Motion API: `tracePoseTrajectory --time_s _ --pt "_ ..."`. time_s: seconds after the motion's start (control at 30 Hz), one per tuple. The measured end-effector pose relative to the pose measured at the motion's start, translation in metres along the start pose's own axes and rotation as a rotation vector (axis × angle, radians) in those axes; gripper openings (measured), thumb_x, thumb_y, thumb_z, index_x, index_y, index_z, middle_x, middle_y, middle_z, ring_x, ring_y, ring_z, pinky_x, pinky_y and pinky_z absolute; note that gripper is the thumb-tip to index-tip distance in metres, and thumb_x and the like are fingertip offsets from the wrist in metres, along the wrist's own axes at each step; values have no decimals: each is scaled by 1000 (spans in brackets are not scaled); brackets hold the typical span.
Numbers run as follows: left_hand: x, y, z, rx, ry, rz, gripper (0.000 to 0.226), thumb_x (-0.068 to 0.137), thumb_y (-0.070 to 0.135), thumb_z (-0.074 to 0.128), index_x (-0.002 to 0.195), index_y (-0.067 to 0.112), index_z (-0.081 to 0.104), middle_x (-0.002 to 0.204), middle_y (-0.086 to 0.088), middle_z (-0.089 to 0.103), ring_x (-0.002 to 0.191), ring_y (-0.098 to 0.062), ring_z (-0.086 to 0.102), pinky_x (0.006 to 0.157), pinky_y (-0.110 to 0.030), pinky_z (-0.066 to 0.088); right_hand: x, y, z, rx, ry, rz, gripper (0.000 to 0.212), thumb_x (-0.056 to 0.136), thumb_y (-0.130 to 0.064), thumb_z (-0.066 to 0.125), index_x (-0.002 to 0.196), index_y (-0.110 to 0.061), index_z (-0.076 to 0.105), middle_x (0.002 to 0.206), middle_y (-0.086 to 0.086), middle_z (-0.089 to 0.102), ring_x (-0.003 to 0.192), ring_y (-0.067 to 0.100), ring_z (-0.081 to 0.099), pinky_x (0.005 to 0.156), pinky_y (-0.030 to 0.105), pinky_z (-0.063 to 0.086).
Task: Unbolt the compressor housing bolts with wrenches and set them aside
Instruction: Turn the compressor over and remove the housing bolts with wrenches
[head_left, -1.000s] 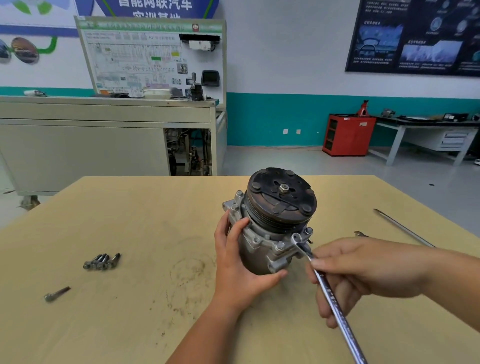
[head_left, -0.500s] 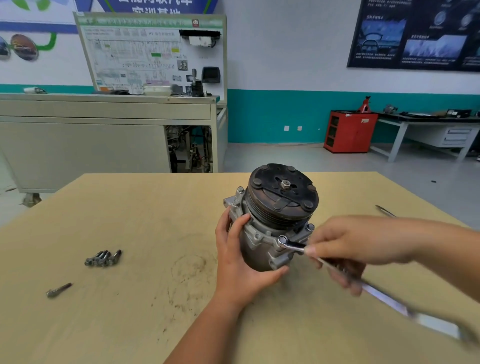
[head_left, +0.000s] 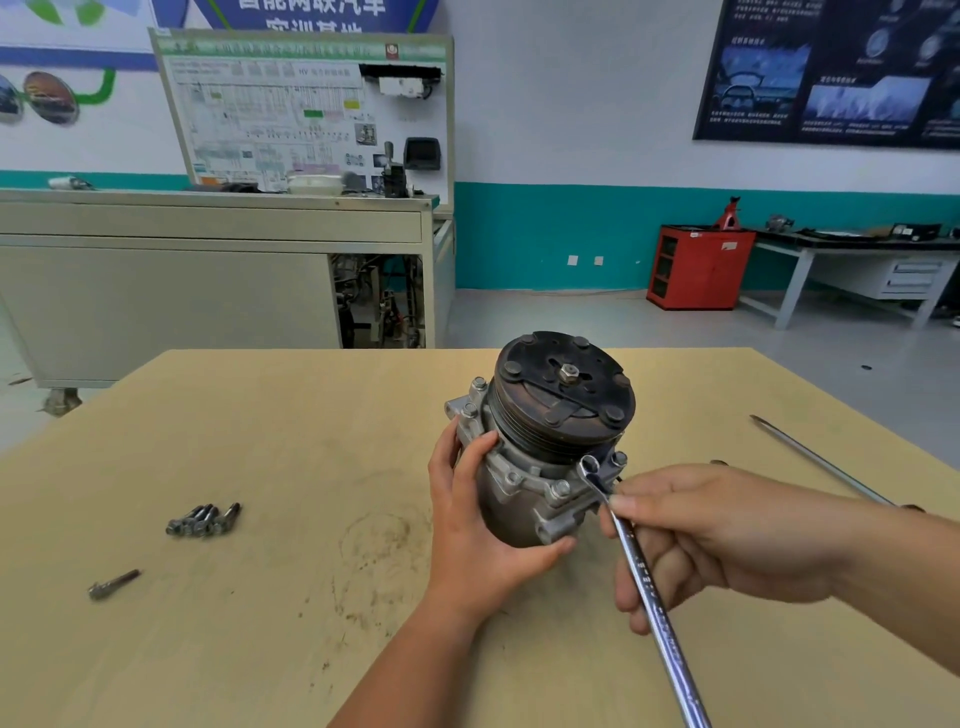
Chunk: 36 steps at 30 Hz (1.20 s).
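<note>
The grey compressor (head_left: 535, 467) with its black pulley face tilted up stands mid-table. My left hand (head_left: 478, 525) grips its housing from the left side. My right hand (head_left: 711, 535) holds a long chrome wrench (head_left: 644, 582), whose ring end sits on a bolt on the housing's front right flange. Another flange bolt (head_left: 561, 487) shows just left of it. Several removed bolts (head_left: 203, 519) lie in a cluster at the left, and a single bolt (head_left: 113, 584) lies nearer the left front.
A long thin metal tool (head_left: 821, 460) lies on the wooden table (head_left: 260, 623) at the right, partly behind my right arm. Beyond the table stand a grey training bench (head_left: 208, 260), a red cabinet (head_left: 698, 267) and a workbench by the wall.
The wrench handle swung out to the right half a second ago and is now back pointing toward me, its ring end staying at the flange. My left hand kept its hold.
</note>
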<state>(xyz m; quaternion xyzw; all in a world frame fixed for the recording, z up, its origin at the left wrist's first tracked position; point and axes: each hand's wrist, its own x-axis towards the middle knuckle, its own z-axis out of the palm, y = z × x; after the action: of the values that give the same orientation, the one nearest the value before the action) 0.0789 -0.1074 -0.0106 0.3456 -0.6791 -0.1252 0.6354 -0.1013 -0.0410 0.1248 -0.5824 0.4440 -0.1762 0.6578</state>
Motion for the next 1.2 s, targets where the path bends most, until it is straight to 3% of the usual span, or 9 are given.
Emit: tracePoseTrajectory --time_s 0.13,0.33,0.43,0.53,0.6,0.7,0.83,1.0,1.2 --pt "0 0 1 7 6 -1 98 51 50 84 134 45 32 149 -5 21 144 -15 20 112 -17 23 3 2 9 4 19 17 25 98 -27 38 86 -10 51 64 11 69 55 21 68 54 23 53" --pt "0 2 1 -8 14 -9 96 52 58 82 134 49 31 149 -8 22 143 -19 23 113 -21 26 13 0 13 -5 -8 63 27 101 -29 33 86 -12 48 57 4 66 49 17 66 51 20 51" --pt "0 0 0 14 0 -4 98 49 50 84 132 46 32 150 -4 20 144 -17 20 112 -16 23 8 -14 -5 -368 83 102 26 99 -32 41 84 -13 50 50 -2 61 43 12 60 50 20 49" --pt "0 0 0 -1 -7 -7 97 49 50 82 132 50 31 151 1 16 143 -12 19 110 -11 21 7 -22 -25 -1031 444 -95 21 87 -45 57 75 -28 58 50 -16 58 46 0 49 51 20 39" --pt "-1 0 0 10 -13 -19 98 48 49 81 131 51 30 151 0 16 143 -11 19 110 -11 21 7 -24 -30 -1162 503 -195 18 85 -47 58 70 -37 58 57 -20 57 55 -1 50 54 20 37" --pt "-1 0 -1 3 -13 -28 97 48 49 82 130 51 30 151 2 15 143 -9 18 110 -10 20 3 -17 -36 -906 274 -85 14 92 -31 55 79 -29 61 63 -17 64 61 0 60 65 21 48" --pt "-1 1 -1 0 -14 -24 97 50 52 81 132 53 29 152 3 14 144 -7 15 110 -9 19 -3 -4 -26 -382 -23 39 19 100 -19 40 85 -12 50 75 0 71 73 19 70 74 27 54" --pt "-1 2 0 12 -1 -18 98 50 53 83 133 51 30 152 -3 17 144 -14 19 111 -14 21 3 4 4 -31 -38 27 25 84 -35 47 84 -11 51 70 7 70 65 21 71 61 25 54" --pt "0 4 1 -7 20 -11 94 54 55 81 134 42 33 149 -11 23 143 -20 23 113 -21 26 13 5 22 135 50 15 30 95 -31 41 78 -11 55 56 5 63 49 18 65 53 25 55"
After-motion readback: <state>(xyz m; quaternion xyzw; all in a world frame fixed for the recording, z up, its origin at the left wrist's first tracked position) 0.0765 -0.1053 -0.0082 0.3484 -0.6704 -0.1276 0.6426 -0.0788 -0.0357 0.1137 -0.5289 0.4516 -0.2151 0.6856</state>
